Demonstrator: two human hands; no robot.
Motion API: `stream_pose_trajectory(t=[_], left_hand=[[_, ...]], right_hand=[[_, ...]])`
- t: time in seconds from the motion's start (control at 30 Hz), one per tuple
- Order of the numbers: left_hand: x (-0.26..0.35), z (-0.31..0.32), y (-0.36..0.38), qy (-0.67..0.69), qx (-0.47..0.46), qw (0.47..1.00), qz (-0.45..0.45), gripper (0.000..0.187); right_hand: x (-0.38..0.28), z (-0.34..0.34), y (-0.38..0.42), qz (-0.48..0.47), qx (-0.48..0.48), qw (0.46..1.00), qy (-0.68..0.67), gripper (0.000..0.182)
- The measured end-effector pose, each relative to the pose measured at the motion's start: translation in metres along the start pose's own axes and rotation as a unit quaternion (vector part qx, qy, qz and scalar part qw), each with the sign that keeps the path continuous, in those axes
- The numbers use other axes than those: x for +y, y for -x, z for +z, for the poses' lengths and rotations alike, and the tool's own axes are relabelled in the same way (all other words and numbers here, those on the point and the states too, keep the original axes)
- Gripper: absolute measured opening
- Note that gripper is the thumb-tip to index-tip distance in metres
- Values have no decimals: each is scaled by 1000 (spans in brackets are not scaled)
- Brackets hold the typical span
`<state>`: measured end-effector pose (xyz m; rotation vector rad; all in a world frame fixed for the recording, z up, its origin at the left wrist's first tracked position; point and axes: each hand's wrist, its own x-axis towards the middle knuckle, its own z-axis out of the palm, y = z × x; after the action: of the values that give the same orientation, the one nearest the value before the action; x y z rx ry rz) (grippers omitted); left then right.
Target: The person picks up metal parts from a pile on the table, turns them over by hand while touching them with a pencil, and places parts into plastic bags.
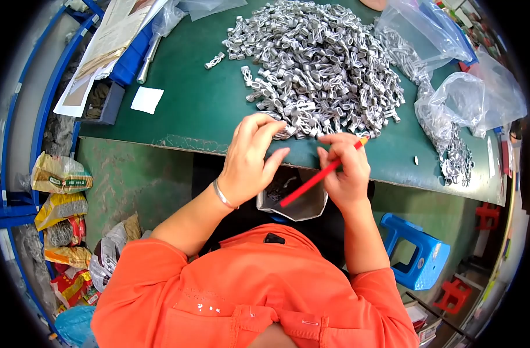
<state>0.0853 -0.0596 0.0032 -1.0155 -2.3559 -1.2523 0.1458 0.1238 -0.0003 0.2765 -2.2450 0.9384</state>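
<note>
Silvery-grey looped fittings point(320, 64) sit in a big knobbly heap on the smooth green table point(184, 110), just ahead of both hands. Left hand point(250, 152) is loosely open, thumb apart from the fingers, fingertips at the heap's near edge; can't tell if they're touching. Right hand point(346, 168) is curled around a slim, straight red pencil point(308, 185).

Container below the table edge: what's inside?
Small grey pieces show in the container, too unclear to identify. The red stick and table edge hide part of the inside; whatever lies beneath the pieces is covered.
</note>
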Motion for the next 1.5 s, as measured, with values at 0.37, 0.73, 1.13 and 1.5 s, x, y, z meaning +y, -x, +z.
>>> stream_pose_trajectory(t=[0.37,0.73,1.13,1.5], left_hand=[[-10,7,1,41,-7,999,-20,26],[15,4,3,288,-11,950,-121,25],[16,7,17,404,-19,911,-86,22],[11,1,23,242,-20,965,-98,22]], right_hand=[[6,16,2,136,48,979,-142,25],[-5,3,16,283,10,787,-548,22],[-12,-3,22,-9,70,984,-165,36],[14,10,-14,14,27,1000,-1,28]])
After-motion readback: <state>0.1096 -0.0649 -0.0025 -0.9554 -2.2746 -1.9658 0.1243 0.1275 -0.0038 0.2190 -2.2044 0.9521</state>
